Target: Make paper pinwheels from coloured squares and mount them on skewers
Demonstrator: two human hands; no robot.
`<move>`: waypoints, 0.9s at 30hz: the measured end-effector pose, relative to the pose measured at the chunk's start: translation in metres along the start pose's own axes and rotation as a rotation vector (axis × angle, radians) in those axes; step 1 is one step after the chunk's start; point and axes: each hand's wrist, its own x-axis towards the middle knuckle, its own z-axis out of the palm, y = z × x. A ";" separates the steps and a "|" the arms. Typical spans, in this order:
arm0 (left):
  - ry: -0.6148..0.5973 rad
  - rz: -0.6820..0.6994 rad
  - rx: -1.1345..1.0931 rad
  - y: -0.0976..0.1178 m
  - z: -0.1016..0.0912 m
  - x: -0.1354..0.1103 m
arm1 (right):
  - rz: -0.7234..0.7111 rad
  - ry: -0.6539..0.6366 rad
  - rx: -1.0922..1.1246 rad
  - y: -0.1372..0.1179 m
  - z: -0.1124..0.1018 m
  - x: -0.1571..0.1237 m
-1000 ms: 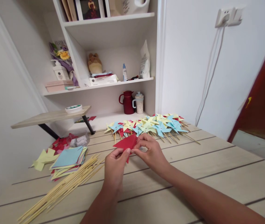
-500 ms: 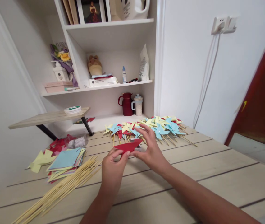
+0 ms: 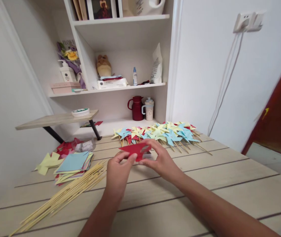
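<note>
Head view, places given off the pinwheels (image 3: 156,133): red paper (image 3: 129,148) is on the near side of them, held up above the table (image 3: 219,176), blurred around its right end. Left hand (image 3: 118,174) is pinched on its lower left edge, thumb on the near side. Right hand (image 3: 163,161) is at the right end, thumb below and index finger above, spread apart around it; can't tell if they touch.
Handling guess: very light, thin, bends easily, not slippery, will crease or tear if pulled. Best hold is a light thumb-and-finger pinch at an edge or corner.
Relative to the left hand, the paper sticks out past the fingertips, up and right. Sticks (image 3: 66,194) and paper stack (image 3: 73,162) lie left of the pinwheels, nearer the wearer.
</note>
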 end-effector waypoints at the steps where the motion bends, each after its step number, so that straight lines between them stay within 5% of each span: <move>1: 0.018 -0.089 -0.070 -0.002 -0.002 0.002 | 0.001 0.019 0.006 0.001 0.000 0.000; 6: 0.029 -0.318 -0.385 -0.011 -0.013 0.010 | -0.073 0.121 -0.052 0.003 -0.001 -0.002; 12: 0.030 -0.465 -0.587 -0.011 -0.018 0.013 | -0.248 0.032 -0.239 0.002 0.001 -0.007; 22: -0.098 -0.506 -0.631 -0.009 -0.009 0.001 | -0.298 0.068 -0.234 0.004 0.014 -0.012; 27: -0.104 -0.447 -0.580 -0.010 -0.006 -0.002 | -0.171 0.050 -0.117 0.001 0.015 -0.011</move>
